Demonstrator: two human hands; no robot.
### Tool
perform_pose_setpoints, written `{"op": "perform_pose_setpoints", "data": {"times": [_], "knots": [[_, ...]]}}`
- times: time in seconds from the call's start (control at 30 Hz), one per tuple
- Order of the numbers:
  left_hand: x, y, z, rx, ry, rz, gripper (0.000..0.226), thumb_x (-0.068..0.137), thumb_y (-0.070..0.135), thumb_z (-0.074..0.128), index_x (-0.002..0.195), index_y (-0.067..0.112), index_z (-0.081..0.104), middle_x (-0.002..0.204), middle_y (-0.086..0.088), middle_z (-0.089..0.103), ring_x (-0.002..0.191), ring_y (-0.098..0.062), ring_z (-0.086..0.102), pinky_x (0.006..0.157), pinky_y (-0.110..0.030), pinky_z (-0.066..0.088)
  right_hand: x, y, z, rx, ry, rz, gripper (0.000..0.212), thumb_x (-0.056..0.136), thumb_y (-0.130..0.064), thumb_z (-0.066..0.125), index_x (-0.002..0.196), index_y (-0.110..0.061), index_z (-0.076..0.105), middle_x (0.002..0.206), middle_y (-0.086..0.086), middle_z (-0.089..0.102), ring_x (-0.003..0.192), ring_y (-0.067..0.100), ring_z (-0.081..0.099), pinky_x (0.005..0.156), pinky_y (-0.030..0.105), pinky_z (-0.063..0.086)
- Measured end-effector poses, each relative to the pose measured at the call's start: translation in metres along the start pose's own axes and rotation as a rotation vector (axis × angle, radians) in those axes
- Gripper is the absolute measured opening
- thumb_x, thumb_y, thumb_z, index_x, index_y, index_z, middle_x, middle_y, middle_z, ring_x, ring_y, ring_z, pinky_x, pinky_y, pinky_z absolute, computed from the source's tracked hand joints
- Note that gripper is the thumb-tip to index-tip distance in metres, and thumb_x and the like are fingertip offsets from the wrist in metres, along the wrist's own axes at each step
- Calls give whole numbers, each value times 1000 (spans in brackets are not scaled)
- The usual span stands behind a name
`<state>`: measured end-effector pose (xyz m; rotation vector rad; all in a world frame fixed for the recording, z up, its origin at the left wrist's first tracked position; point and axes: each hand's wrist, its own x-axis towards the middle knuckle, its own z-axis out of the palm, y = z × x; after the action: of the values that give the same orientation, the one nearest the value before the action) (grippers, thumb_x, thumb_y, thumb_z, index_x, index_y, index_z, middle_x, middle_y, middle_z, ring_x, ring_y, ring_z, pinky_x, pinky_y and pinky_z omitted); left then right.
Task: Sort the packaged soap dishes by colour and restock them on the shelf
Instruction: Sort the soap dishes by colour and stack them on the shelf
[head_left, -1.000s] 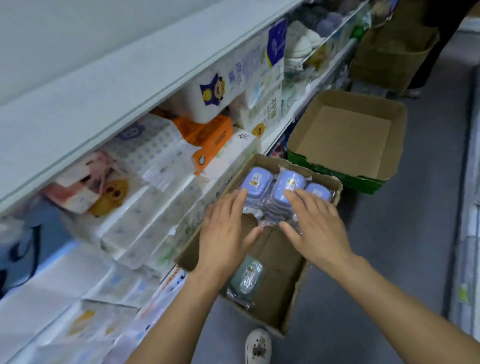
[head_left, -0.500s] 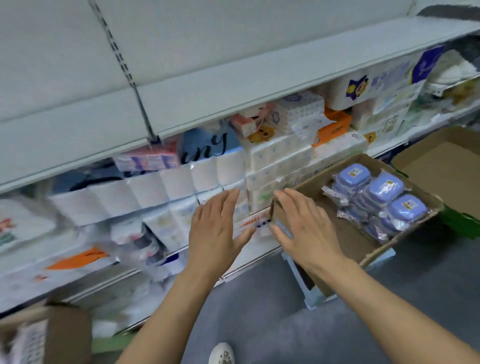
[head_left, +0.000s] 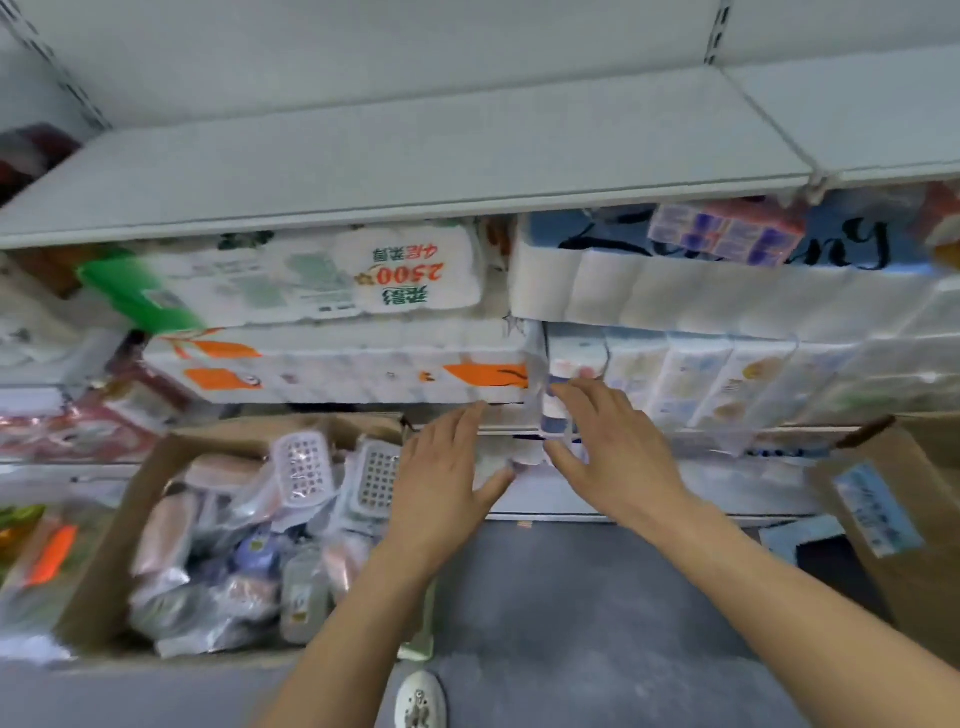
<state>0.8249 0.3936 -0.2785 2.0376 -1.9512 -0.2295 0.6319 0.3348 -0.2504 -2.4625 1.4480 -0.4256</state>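
Observation:
A cardboard box (head_left: 122, 525) on the floor at the lower left holds a jumble of packaged soap dishes (head_left: 223, 551) in pink, white, blue and grey-green wrappers. My left hand (head_left: 441, 483) hovers just right of that box with fingers straight and spread, holding nothing. My right hand (head_left: 608, 452) is beside it, fingers also extended, in front of the low shelf edge (head_left: 649, 514). Neither hand touches a dish. The picture is motion-blurred.
Toilet-paper and tissue packs (head_left: 332, 358) fill the shelves behind my hands. A bare white shelf (head_left: 415, 156) runs above them. Another cardboard box (head_left: 893, 530) with a blue label stands at the right. Grey floor and my shoe (head_left: 421, 701) lie below.
My view has swung left, away from the box of blue dishes to the box of mixed dishes. Both hands came off the blue packs and moved left, still empty.

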Motion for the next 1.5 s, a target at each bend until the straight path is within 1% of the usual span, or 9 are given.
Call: {"op": "perform_pose_setpoints", "data": {"times": [0.23, 0.53, 0.67, 0.83, 0.93, 1.03, 1.17, 1.33, 1.5], "knots": [[-40, -178, -22, -30, -152, -244, 76, 83, 56, 51, 148, 19, 37, 143, -7, 48, 127, -28, 48, 101, -41, 42, 56, -126, 113, 98, -183, -41, 54, 88, -32, 61, 139, -21, 46, 136, 3, 51, 119, 27, 51, 84, 41, 51], [-89, -344, -10, -130, -295, -555, 69, 88, 45, 65, 146, 18, 38, 141, -6, 47, 128, -27, 46, 98, -41, 44, 98, -208, 225, 95, -517, 62, 52, 98, -33, 45, 147, -30, 28, 152, -5, 31, 135, 18, 38, 94, 35, 44], [-97, -368, 10, -98, -349, -567, 67, 89, 45, 61, 146, 21, 36, 137, -4, 49, 125, -27, 48, 100, -40, 42, 106, -214, 254, 106, -562, 96, 50, 97, -35, 47, 144, -30, 31, 146, -3, 40, 128, 18, 44, 86, 33, 44], [-101, -385, 34, 68, -536, -426, 65, 94, 46, 53, 150, 25, 28, 144, -1, 45, 130, -24, 45, 105, -38, 38, 113, -215, 279, 106, -608, 93, 48, 97, -33, 49, 143, -26, 35, 141, 0, 45, 126, 19, 47, 94, 37, 46], [-95, -394, 53, -54, -583, -544, 62, 94, 40, 56, 149, 23, 32, 147, -2, 43, 133, -25, 43, 106, -40, 39, 114, -215, 294, 74, -633, 103, 46, 98, -32, 47, 142, -27, 36, 143, -2, 43, 127, 18, 45, 91, 37, 46], [-92, -397, 69, -262, -455, -737, 51, 93, 36, 58, 140, 20, 47, 140, -3, 52, 126, -24, 50, 100, -40, 44, 112, -215, 307, 6, -626, 75, 42, 99, -32, 45, 140, -26, 40, 139, -3, 46, 129, 17, 41, 92, 36, 44], [-94, -399, 88, -325, -476, -736, 43, 92, 37, 59, 130, 18, 55, 131, -2, 59, 118, -23, 56, 94, -37, 46, 115, -215, 319, -99, -588, -85, 36, 97, -20, 47, 132, -24, 51, 135, -4, 50, 121, 16, 44, 91, 33, 45], [-84, -412, 106, -348, -511, -769, 41, 95, 34, 56, 133, 17, 55, 130, -5, 61, 118, -25, 57, 96, -35, 46, 131, -225, 338, -350, -744, -323, 43, 89, -1, 52, 126, -22, 60, 129, -1, 53, 108, 19, 51, 79, 35, 51], [-83, -414, 116, -273, -660, -694, 39, 92, 40, 59, 128, 27, 57, 125, 2, 64, 117, -24, 59, 96, -34, 45, 144, -228, 352, -576, -729, -571, 34, 88, -6, 59, 119, -19, 64, 125, 5, 46, 109, 25, 50, 66, 33, 36]]}}
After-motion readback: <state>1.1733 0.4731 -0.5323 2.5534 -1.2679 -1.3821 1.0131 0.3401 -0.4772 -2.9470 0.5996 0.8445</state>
